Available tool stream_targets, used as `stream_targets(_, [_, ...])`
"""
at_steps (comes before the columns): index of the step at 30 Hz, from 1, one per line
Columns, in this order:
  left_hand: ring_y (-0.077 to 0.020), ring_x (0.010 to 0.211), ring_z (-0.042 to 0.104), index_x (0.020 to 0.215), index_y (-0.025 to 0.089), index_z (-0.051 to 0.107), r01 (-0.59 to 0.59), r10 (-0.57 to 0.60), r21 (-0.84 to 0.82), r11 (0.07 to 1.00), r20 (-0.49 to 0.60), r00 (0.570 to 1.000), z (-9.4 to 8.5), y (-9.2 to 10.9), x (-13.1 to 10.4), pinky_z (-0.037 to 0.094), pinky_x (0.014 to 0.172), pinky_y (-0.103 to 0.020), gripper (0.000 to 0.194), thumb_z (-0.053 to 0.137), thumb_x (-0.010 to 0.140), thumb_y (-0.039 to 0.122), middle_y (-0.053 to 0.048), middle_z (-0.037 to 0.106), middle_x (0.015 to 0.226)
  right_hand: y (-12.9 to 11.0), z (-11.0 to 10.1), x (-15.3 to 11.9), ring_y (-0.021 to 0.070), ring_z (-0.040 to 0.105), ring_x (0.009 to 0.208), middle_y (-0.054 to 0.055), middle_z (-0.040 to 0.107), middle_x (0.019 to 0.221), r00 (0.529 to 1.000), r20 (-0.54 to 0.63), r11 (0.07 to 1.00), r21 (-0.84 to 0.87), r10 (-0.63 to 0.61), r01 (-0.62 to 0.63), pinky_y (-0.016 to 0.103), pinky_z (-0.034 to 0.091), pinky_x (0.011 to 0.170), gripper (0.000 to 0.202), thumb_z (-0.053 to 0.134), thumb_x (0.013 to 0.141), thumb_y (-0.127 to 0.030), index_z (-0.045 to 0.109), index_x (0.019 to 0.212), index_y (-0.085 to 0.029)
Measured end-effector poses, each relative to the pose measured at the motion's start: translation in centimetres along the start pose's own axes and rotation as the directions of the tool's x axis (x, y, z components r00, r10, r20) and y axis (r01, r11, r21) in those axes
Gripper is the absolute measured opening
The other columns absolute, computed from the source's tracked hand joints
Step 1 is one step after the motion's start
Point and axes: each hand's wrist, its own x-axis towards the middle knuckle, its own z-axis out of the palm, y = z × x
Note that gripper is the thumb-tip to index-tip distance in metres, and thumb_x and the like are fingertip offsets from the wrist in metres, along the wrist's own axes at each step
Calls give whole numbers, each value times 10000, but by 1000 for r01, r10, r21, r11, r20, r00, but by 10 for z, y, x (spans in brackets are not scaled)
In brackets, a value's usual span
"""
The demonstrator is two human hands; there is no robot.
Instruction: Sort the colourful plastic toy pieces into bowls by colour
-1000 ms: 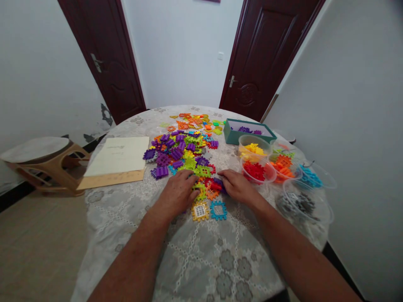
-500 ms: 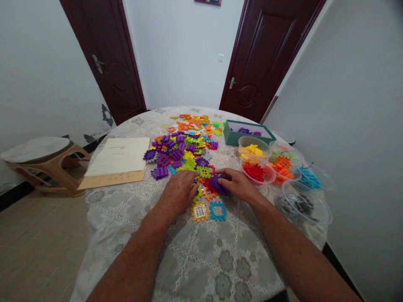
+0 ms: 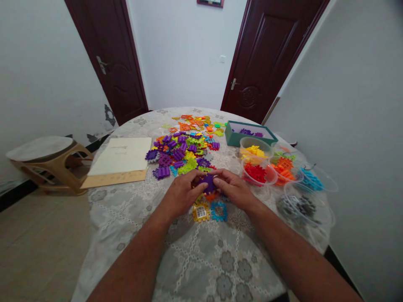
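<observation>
Left hand has now joined right hand on purple notched plastic tile, fingers of both pinching its edges just beyond blue square frame tile, so handling looks 2-handed and centred on that 1 piece

Fingers hide bits of the purple piece, writing on the paper too tiny to read, wall picture chopped up top.

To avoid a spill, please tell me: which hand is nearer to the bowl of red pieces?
Right. The right hand is just front-left of the bowl; the left hand is farther left.
</observation>
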Motion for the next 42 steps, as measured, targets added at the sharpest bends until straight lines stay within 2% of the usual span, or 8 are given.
stream_targets(4, [-191,848,692,1116,198,690,126,-142,-105,986,-158,977,-8,-6,4,574,818,-357,246,623,917,327,-36,743,952,-15,-13,-7,184,688,855,43,754,1022,992,-49,934,-346,-113,89,315,528,753,260,574,990,-372,664,1200,-248])
stream_targets(8, [-191,833,687,1092,182,675,240,-313,-375,895,-147,938,-11,-13,7,629,746,-360,278,656,876,357,-52,704,960,-35,-25,-18,172,651,793,27,738,893,977,211,666,-727,-13,166,282,445,704,124,610,955,-271,716,995,-220])
stream_targets(11, [-181,857,689,1080,187,660,272,-387,-506,818,-136,912,-7,-13,7,650,671,-321,268,676,857,334,-73,662,1081,-42,-22,-26,156,620,731,19,730,861,935,316,535,-824,160,187,260,363,635,99,676,899,-269,716,973,-215])
stream_targets(18, [-114,761,621,1092,181,650,242,-429,-661,710,-134,893,-4,-8,8,666,725,-297,273,707,829,231,-10,589,890,-36,-3,-28,190,624,754,71,735,889,944,217,293,-946,248,140,288,252,599,86,653,867,-248,700,919,-199])
stream_targets(23, [-98,672,558,1184,213,667,293,-450,-709,642,-39,892,-7,-7,6,659,687,-301,405,702,783,167,38,497,758,-35,-9,-25,161,567,726,50,695,861,960,265,406,-890,93,207,279,285,622,55,640,880,-241,641,884,-186])
stream_targets(27, [-123,691,596,1212,228,663,318,-428,-685,656,10,904,-5,-6,5,670,687,-351,417,707,798,216,19,552,796,-32,-13,-19,135,545,679,2,644,770,992,111,620,-775,-54,120,261,330,619,101,623,921,-270,606,858,-192])
stream_targets(34, [-157,820,678,1204,223,660,316,-397,-666,676,33,917,-2,-5,5,667,771,-366,400,700,806,218,-27,645,947,-12,-5,-6,130,594,624,-29,646,768,997,-68,956,-289,27,-45,246,445,571,178,685,893,-347,606,988,-218])
stream_targets(42, [-171,861,722,1330,266,615,329,-370,-624,709,69,927,-7,-11,6,658,852,-385,548,769,807,306,-21,692,1031,-7,3,0,130,628,665,-18,675,811,966,-193,984,-88,-170,155,250,512,607,164,695,898,-316,648,1034,-237])
